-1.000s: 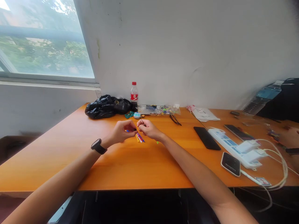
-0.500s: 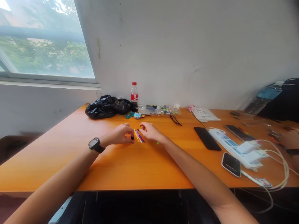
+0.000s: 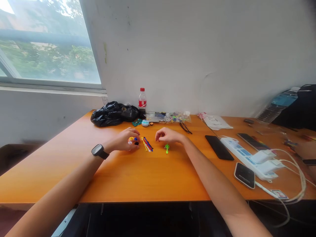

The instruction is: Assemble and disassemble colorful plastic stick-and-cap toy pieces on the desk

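Note:
My left hand (image 3: 127, 139) is curled around several small round pieces (image 3: 133, 141) in orange, white, blue and black. Its thumb and fingers curve about them, and part of the cluster is hidden. Just right of its fingertips lies a small bundle of thin plastic sticks (image 3: 147, 144), yellow, red, white and blue, roughly side by side. My right hand (image 3: 168, 135) hovers beyond the sticks on the right, fingers loosely bent and apart, with nothing visible in them. Below it on the table is a bright green piece (image 3: 167, 148) with a round top and an arrow-like tip.
Along the wall stand a black plastic bag (image 3: 113, 113), a cola bottle (image 3: 142, 102), a round tin (image 3: 145, 122) and a clear bag of small parts (image 3: 172, 117). To the right lie a black phone (image 3: 219, 146), a white power strip (image 3: 243, 154) with cables, and another device (image 3: 244, 175).
My right hand has drawn away from the sticks to the right, uncovering more of the bundle and the green piece. My left hand has shifted slightly left, showing more coloured pieces.

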A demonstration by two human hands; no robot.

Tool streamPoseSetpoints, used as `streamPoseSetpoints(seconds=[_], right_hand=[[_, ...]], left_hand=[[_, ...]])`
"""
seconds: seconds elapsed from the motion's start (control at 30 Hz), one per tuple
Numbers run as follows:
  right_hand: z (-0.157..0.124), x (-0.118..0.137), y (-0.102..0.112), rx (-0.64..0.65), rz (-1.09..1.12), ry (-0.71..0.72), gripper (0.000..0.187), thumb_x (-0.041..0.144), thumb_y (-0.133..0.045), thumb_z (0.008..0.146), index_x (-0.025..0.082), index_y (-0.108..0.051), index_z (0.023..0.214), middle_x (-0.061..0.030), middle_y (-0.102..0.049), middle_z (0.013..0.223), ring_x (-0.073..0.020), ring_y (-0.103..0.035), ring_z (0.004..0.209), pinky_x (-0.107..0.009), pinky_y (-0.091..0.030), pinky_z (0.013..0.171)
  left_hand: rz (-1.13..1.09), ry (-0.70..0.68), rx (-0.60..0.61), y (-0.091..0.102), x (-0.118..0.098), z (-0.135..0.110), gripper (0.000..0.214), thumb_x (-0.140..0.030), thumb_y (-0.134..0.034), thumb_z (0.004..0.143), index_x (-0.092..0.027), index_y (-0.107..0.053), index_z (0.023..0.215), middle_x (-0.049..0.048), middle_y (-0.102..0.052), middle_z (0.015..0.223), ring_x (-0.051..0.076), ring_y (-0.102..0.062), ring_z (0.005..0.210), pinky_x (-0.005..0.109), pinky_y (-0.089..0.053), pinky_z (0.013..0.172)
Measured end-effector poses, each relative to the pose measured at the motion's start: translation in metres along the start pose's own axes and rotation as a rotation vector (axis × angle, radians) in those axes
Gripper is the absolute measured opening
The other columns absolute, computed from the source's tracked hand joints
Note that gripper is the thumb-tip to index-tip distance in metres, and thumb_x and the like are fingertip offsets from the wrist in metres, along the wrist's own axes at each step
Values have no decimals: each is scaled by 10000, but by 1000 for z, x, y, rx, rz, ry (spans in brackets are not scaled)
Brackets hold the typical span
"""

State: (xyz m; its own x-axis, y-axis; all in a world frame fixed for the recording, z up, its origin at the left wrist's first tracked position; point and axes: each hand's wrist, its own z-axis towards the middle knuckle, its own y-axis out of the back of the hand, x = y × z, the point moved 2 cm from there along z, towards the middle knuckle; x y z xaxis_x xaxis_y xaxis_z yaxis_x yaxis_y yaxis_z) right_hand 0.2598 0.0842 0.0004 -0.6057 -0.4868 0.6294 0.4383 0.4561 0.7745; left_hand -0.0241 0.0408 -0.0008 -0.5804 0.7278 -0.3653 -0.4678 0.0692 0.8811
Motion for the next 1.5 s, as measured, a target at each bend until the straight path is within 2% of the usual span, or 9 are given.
streamPoseSetpoints(seconds=[0.1,0.4,0.53,0.67,0.77,0.93,1.03,1.2,1.5], right_hand=[[-8,-13,13,219,155,23,272,167,-670,718,152,-821,944,-65,-810,975,-186,-712,849,-241,-512,729],[-20,-25,21,434,163,-26,352,324,-893,661,151,-832,962,-69,-809,931,-169,-693,813,-237,-505,727],[-18,-26,21,321,159,-26,428,455,-914,690,156,-833,985,-72,-798,911,-166,-679,808,-233,-492,701],[-16,-19,19,179,258,-58,492,554,-873,742,141,-811,1001,-61,-765,817,-136,-623,687,-232,-471,615],[-11,-4,12,70,384,-13,471,567,-856,766,139,-771,944,-56,-744,814,-119,-598,641,-239,-487,588],[6,23,-11,-253,612,87,460,574,-855,768,170,-662,869,-9,-692,750,-95,-553,526,-240,-454,493],[14,36,-29,-269,728,116,416,527,-839,796,173,-658,918,0,-677,747,-108,-592,561,-247,-505,542],[17,49,-48,-199,789,153,225,348,-730,854,216,-579,957,32,-657,659,-141,-635,545,-255,-520,548],[18,52,-59,-198,703,67,183,277,-655,807,238,-499,896,61,-626,532,-145,-591,425,-218,-429,440]], left_hand=[[-61,7,43,-1,2,2,216,-409,-710,881,-223,-801,944,85,-747,1172,248,-682,1067,325,-525,927],[-103,46,82,3,4,1,207,-330,-699,856,-227,-779,1017,28,-775,1000,185,-699,859,254,-519,769],[-101,62,84,3,5,0,203,-312,-692,849,-223,-774,1012,26,-774,1004,183,-700,847,258,-524,768],[-101,35,54,4,5,1,242,-378,-713,866,-231,-775,1049,36,-780,1062,206,-713,926,281,-540,826],[-97,83,-63,3,8,1,315,-457,-689,913,-238,-766,1127,50,-782,1104,219,-723,966,312,-561,864],[-216,113,-311,-3,-2,3,384,-517,-681,941,-208,-740,1160,83,-778,1135,228,-734,1008,310,-617,814],[-317,111,-335,-8,-18,4,428,-538,-703,928,-205,-723,1196,89,-776,1118,225,-747,969,280,-636,697],[-386,103,-365,-7,-40,3,326,-481,-732,916,-172,-714,1019,72,-777,971,191,-742,822,255,-620,619],[-298,-6,-393,-10,-48,6,94,-250,-718,851,-163,-699,882,25,-724,814,132,-651,737,231,-545,658]])
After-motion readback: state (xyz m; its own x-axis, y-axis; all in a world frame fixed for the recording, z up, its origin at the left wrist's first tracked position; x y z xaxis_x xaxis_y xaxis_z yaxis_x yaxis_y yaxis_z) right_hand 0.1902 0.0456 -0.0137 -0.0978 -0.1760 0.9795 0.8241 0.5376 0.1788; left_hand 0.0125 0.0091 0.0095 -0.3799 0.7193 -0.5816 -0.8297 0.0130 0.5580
